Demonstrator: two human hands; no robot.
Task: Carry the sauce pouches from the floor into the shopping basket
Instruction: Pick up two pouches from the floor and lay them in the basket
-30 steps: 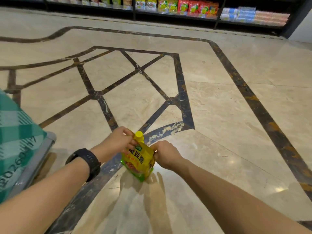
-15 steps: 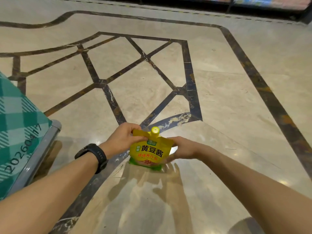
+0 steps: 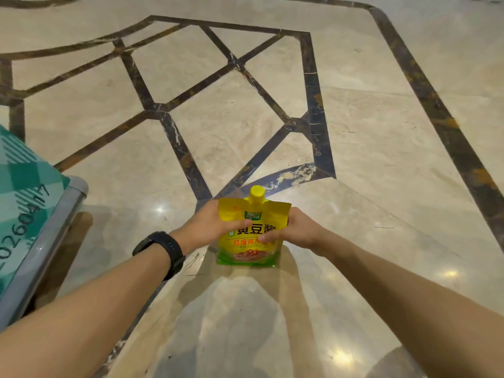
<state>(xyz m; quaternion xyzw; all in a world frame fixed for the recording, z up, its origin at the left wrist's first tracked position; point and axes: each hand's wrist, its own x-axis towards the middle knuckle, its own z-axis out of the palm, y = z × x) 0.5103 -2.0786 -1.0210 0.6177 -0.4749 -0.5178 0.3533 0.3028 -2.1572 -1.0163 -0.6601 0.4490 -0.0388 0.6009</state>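
The sauce pouch [image 3: 249, 233], tilted a second ago, now stands upright at lower centre. Left hand [image 3: 210, 227] and right hand [image 3: 298, 231] have their grip clamped on its sides. It seems ready to lift off the floor [image 3: 381, 186].

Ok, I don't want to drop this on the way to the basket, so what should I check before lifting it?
1. Left hand grips the pouch: ok.
2. Right hand grips its other side: ok.
3. Cap on the spout: ok.
4. Pouch upright: ok.
5. Pouch off the floor: cannot tell.
6. Drop-off spot within reach: cannot tell; only a green checked thing with a grey rim shows at the left.
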